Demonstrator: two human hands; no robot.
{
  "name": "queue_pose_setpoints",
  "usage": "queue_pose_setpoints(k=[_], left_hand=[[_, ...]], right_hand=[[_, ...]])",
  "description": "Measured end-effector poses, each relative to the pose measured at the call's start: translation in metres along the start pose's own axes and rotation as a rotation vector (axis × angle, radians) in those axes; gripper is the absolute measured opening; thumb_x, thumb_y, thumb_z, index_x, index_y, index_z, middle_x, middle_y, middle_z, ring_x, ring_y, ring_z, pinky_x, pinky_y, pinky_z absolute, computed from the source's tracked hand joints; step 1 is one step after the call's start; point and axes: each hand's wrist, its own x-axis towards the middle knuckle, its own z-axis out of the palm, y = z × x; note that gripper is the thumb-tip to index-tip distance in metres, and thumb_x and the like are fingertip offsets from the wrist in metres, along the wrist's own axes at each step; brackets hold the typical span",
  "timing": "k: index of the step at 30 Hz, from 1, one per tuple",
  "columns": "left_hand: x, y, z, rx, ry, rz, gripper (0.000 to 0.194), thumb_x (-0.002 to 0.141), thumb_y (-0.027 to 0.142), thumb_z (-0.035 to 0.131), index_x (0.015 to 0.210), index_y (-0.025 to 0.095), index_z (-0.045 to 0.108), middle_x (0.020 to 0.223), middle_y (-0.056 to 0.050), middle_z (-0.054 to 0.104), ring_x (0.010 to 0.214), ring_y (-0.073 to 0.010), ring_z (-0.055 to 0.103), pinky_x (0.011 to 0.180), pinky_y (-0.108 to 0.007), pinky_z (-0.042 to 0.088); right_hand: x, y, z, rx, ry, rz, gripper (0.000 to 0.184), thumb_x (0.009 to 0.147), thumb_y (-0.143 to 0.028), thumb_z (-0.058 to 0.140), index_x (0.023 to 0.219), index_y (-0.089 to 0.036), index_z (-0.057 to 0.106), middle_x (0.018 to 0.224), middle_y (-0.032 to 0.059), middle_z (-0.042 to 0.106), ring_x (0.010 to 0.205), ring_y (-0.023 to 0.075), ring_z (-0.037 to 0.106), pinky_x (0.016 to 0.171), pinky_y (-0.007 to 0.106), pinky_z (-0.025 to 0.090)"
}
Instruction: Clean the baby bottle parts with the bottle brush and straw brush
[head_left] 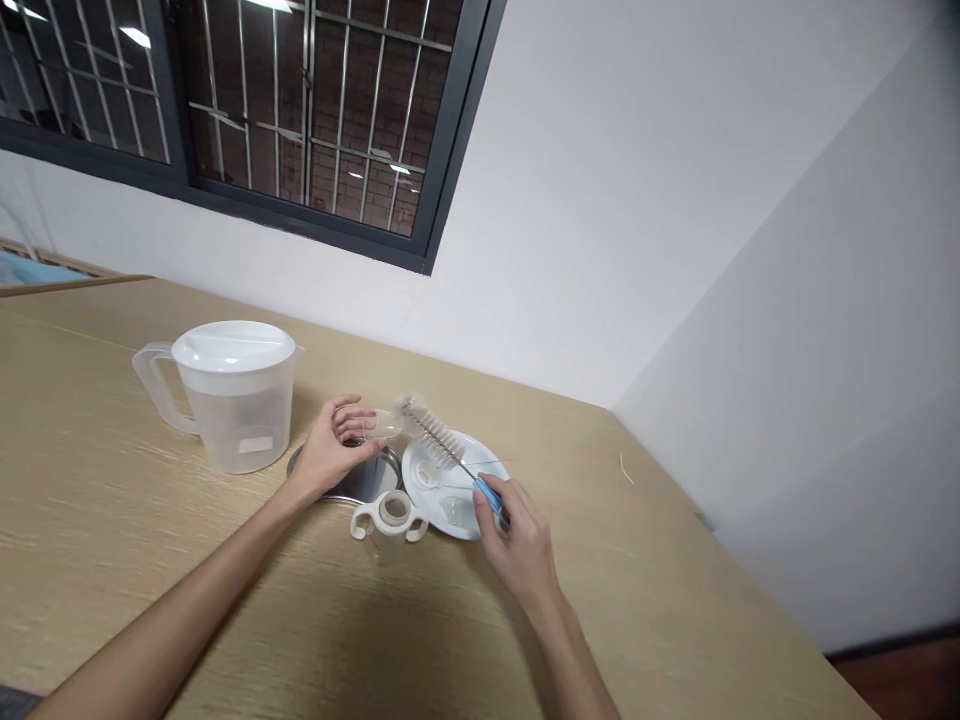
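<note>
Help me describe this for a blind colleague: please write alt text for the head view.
The right hand holds a brush by its blue handle, near a clear piece in the left hand. On the table around them are a two-handled bottle, a metal tray, a pale plate bearing small parts and, at left, a lidded pitcher.

The right grip's (517,545) brush (442,440) has rough bristles (431,430) and a smooth plastic handle (489,495). Under the left grip (334,447), a shiny metal tray (371,482); left of that grip, a cloudy plastic jug (240,425). Wood-grained bench (187,580) below.
</note>
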Motion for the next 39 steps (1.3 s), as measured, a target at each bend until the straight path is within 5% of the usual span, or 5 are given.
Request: queue_pose_setpoints(k=[11, 39], left_hand=[[-0.0013, 0.0010, 0.0004, -0.068, -0.008, -0.021, 0.071, 0.060, 0.025, 0.085, 0.118, 0.019, 0.044, 0.111, -0.011, 0.064, 0.104, -0.0242, 0.067, 0.098, -0.048, 0.050], [-0.0019, -0.0004, -0.0006, 0.026, 0.019, -0.023, 0.070, 0.059, 0.030, 0.086, 0.116, 0.020, 0.048, 0.109, -0.011, 0.068, 0.104, -0.0240, 0.067, 0.094, -0.043, 0.052]], right_hand=[[-0.0001, 0.0011, -0.0028, -0.012, 0.024, 0.008, 0.020, 0.094, -0.024, 0.053, 0.112, -0.019, 0.060, 0.089, 0.0067, 0.063, 0.078, 0.0184, 0.061, 0.068, 0.030, 0.048], [0.0007, 0.0012, -0.0036, -0.026, 0.048, 0.007, 0.019, 0.094, -0.024, 0.053, 0.110, -0.019, 0.060, 0.092, 0.0082, 0.065, 0.080, 0.0195, 0.062, 0.068, 0.031, 0.050]])
